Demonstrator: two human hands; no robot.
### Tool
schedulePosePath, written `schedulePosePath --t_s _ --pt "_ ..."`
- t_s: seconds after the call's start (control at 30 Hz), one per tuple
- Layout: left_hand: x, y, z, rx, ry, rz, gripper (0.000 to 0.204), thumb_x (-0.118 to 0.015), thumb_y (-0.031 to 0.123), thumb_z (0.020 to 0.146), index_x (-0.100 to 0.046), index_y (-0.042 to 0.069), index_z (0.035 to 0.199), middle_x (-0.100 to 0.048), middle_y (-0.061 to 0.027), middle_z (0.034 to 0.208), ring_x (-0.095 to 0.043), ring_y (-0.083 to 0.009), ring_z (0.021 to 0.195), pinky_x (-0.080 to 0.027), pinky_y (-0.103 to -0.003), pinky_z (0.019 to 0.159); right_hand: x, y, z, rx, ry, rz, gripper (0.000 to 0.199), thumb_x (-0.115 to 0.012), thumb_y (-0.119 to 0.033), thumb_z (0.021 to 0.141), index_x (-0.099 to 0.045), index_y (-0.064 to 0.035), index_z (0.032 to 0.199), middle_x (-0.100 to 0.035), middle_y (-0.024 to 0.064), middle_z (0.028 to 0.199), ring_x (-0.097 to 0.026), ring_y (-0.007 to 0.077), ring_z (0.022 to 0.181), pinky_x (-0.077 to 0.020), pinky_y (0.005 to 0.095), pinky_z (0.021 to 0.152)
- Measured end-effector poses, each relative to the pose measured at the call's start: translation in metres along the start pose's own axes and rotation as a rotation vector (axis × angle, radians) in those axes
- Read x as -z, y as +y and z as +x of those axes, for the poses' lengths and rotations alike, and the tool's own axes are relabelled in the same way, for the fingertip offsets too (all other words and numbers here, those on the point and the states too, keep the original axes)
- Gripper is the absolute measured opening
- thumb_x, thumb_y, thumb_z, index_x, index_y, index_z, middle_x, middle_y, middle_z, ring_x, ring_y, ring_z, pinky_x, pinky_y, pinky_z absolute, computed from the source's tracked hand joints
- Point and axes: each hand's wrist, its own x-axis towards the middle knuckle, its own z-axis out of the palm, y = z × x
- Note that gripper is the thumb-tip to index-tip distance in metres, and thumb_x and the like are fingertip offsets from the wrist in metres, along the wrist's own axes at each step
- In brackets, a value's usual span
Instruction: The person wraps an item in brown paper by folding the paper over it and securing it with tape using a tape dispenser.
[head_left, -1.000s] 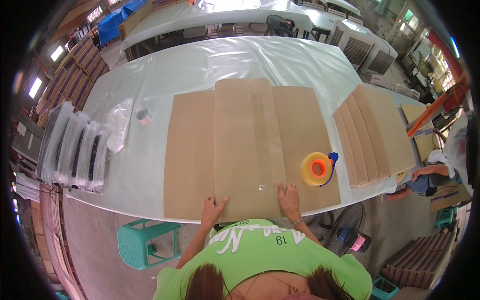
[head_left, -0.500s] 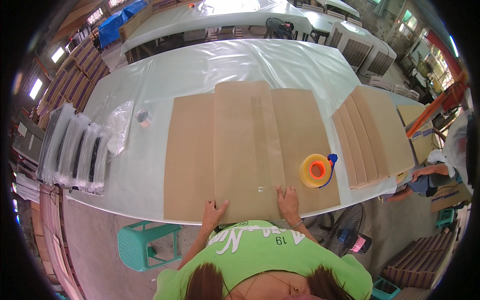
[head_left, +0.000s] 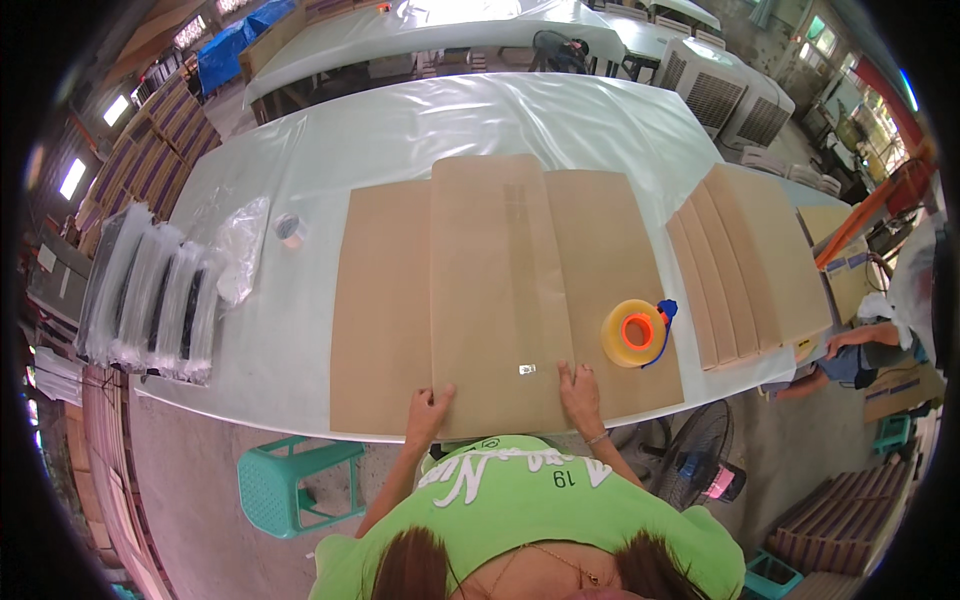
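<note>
A brown cardboard sheet (head_left: 380,310) lies on the white-covered table in front of me, with a folded panel (head_left: 490,270) across its middle. My left hand (head_left: 428,412) grips the near left edge of this panel, thumb on top and fingers curled beside it. At its near right edge, my right hand (head_left: 580,398) holds on the same way. What the fingertips do underneath is hidden. A small shiny patch (head_left: 527,370) marks the panel close to my right thumb. Beyond that hand, a roll of yellowish tape (head_left: 618,350) with an orange core and blue piece rests on the right flap.
Stacked cardboard (head_left: 745,270) lies at the right. Plastic-wrapped dark items (head_left: 150,300), a clear bag (head_left: 240,250) and a small roll (head_left: 289,230) are at the left. A green stool (head_left: 290,485) and a fan (head_left: 695,460) stand below the near edge. Another person's arm (head_left: 850,345) shows far right.
The view has shifted slightly, so the table's contents sit a little higher in the picture. Both hands stay at the panel's near edges, the left a touch farther forward.
</note>
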Motion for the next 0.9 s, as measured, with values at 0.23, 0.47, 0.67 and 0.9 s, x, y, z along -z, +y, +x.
schedulePosePath --t_s 0.23,0.47,0.67,0.9 --pt "-0.006 0.023 -0.011 -0.012 0.063 -0.053 0.067 -0.063 0.056 0.081 -0.062 -0.008 0.1 -0.052 -0.018 0.105 -0.052 -0.0275 0.092 -0.043 -0.037 0.084 0.003 -0.004 0.0 0.007 -0.004 -0.009 0.058 -0.045 -0.043 0.097 -0.056 0.012 0.086 -0.054 0.0328 0.089 -0.054 0.0465 0.086 -0.0432 0.0507 0.079" --pt "-0.007 0.006 0.005 -0.006 -0.004 -0.167 0.068 -0.06 0.057 0.083 -0.061 -0.007 0.107 -0.051 -0.0176 0.102 -0.049 -0.0277 0.093 -0.042 -0.038 0.085 0.006 0.002 0.006 -0.003 -0.041 -0.009 0.06 -0.047 -0.047 0.095 -0.058 0.0122 0.091 -0.056 0.0321 0.093 -0.056 0.0465 0.09 -0.0449 0.0497 0.08" --pt "-0.002 0.011 0.001 -0.011 0.002 -0.095 0.068 -0.06 0.057 0.083 -0.06 -0.007 0.106 -0.05 -0.0169 0.102 -0.049 -0.0269 0.093 -0.041 -0.037 0.084 0.009 -0.001 0.009 -0.053 -0.1 -0.024 0.06 -0.048 -0.048 0.094 -0.059 0.0107 0.093 -0.057 0.0318 0.093 -0.056 0.0464 0.091 -0.0451 0.0499 0.082" --pt "-0.002 0.017 -0.001 -0.054 0.021 -0.058 0.069 -0.062 0.056 0.083 -0.061 -0.009 0.105 -0.052 -0.0158 0.106 -0.052 -0.026 0.092 -0.044 -0.036 0.084 0.007 -0.008 0.005 -0.017 -0.025 -0.015 0.059 -0.048 -0.048 0.094 -0.058 0.0098 0.088 -0.057 0.0317 0.091 -0.056 0.0467 0.088 -0.0447 0.0508 0.08"
